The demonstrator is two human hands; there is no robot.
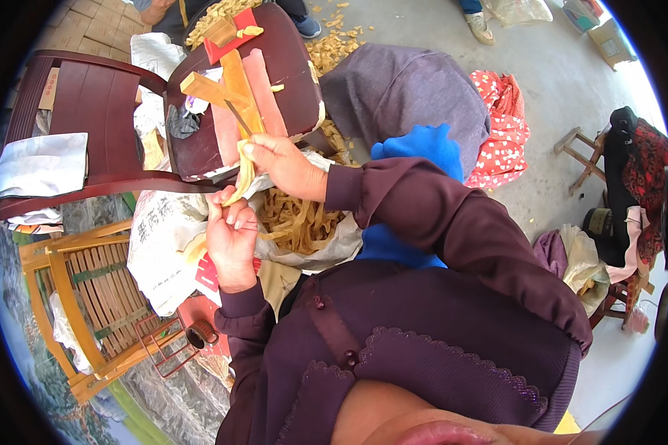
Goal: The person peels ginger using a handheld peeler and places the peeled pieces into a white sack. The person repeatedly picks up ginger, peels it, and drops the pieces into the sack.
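Observation:
A soft yellow strip (247, 173), folded lengthwise, is stretched between my two hands. My left hand (234, 239) pinches its lower end above a white woven sack (167, 245). The upper end is held between thumb and fingers of my right hand (284, 166). Just beyond those fingers, a narrow dark blade (237, 118) slants down from a wooden block (209, 90). Under the blade, a yellowish wooden board (235, 75) lies on pink cloth (264, 92) over the dark red chair seat (295, 67). Below my right wrist, an open sack holds many long brown strips (300, 219).
Cut yellow pieces (334, 50) litter the floor beyond the chair and fill a basin (214, 25). A grey cloth-covered mound (406, 83) stands to the right, beside red patterned cloth (501, 130). At left is a bamboo chair (108, 295). Other people's feet (480, 28) show at the top.

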